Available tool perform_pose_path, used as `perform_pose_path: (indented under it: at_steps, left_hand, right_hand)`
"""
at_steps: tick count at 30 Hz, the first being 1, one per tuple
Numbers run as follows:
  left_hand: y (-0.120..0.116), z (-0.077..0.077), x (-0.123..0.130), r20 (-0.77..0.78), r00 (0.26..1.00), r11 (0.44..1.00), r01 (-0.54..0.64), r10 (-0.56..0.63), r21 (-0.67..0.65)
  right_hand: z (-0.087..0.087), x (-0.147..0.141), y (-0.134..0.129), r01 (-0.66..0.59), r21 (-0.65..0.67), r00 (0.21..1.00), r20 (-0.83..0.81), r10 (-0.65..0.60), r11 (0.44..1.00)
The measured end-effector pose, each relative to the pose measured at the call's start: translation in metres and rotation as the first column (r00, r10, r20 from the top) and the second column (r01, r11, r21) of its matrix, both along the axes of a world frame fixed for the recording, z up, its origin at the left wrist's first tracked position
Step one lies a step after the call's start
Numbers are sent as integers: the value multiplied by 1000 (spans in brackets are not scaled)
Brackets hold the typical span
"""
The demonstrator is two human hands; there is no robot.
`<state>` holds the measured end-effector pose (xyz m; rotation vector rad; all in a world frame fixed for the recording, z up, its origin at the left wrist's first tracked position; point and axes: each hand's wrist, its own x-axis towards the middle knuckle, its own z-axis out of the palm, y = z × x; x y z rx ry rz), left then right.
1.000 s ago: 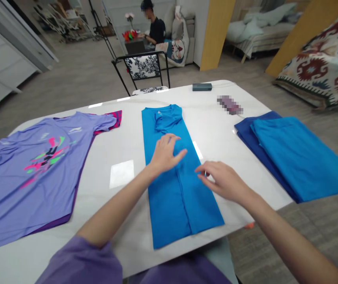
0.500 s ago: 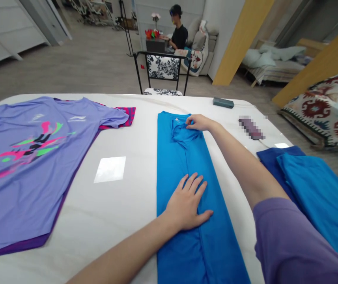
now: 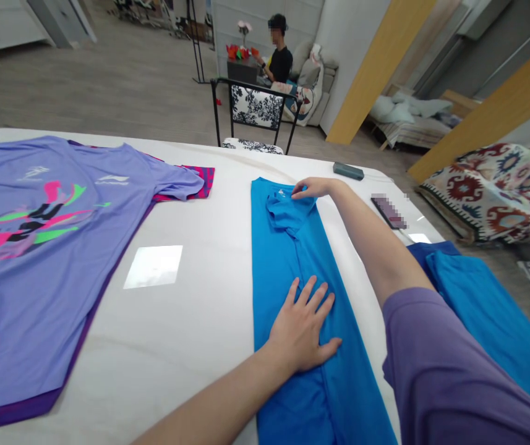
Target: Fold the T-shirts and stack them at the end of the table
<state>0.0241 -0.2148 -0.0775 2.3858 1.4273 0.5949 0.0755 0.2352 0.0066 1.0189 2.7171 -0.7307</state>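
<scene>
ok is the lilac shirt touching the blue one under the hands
Apart: the head view shows white table between the lilac shirt and blue shirt.

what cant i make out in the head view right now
In the head view:
- Folded blue garment: near end cut off by the bottom edge; cloth under the left hand hidden by that hand.
- Right hand: too small to tell whether it pinches the garment or only touches it.
- Lilac shirt: far left part cut off by the left edge.
- Purple cloth: mostly hidden beneath the lilac shirt.
</scene>
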Motion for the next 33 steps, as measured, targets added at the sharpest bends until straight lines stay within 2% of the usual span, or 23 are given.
perform_pose_path:
  at_steps: [3,7,12,15,17,19,21,23,26,30,33]
  left_hand:
    - [0,0,0,7,1000,1000,5,-5,-2]
    - [0,0,0,13,1000,1000,20,-20,-5]
    - [1,0,-1,5,1000,1000,26,-26,-1]
    - [2,0,0,-7,1000,1000,25,-24,2]
    - [1,0,0,-5,1000,1000,19,-19,3]
    - [1,-1,0,2,1000,1000,17,-17,3]
    - [1,-1,0,6,1000,1000,20,-20,1]
    - [1,0,1,2,1000,1000,24,-24,-3]
    - [0,1,1,-15,1000,1000,25,-25,-3]
    - [-3,1,2,-42,999,999,32,-32,1]
    - [-3,-3,4,-65,998,999,28,-27,24]
  right_hand:
    - [-6,9,5,-21,-26,1000,23,22,999]
    - [-18,-4,5,-50,8,997,-51,50,999]
    - [-31,-29,2,-69,133,987,-138,87,989]
    - [-36,-30,-10,-45,247,981,-174,90,968]
    - [-40,-21,-26,12,374,981,-185,62,927]
    - [-46,-3,-48,159,508,968,-251,-31,847]
    - [-56,19,-73,321,544,930,-337,-149,775]
    - [-67,40,-94,377,482,914,-332,-233,791]
    - [-80,54,-113,316,401,947,-185,-262,860]
    - [-82,33,-123,318,420,948,-115,-298,850]
    - [-74,4,-135,241,409,970,-104,-218,880]
